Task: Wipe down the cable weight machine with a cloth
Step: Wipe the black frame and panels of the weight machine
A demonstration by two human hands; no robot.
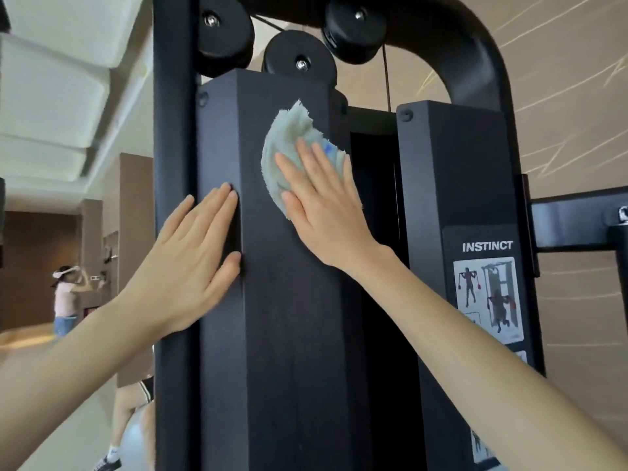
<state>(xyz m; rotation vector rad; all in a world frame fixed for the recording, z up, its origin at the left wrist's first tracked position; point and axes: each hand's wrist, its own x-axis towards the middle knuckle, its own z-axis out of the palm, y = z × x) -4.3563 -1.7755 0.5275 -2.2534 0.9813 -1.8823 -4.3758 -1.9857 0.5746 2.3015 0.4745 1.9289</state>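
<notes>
The black cable weight machine fills the middle of the view, with two tall shrouds and pulleys at the top. A pale green cloth lies flat against the upper front of the left shroud. My right hand presses on the cloth's lower part with fingers spread. My left hand rests flat on the shroud's left edge, lower and to the left of the cloth, with the thumb hooked around the corner and nothing held.
The right shroud carries an exercise placard marked INSTINCT. A black crossbar runs off to the right. At far left a person stands in the background, and another person's legs show beside the frame upright.
</notes>
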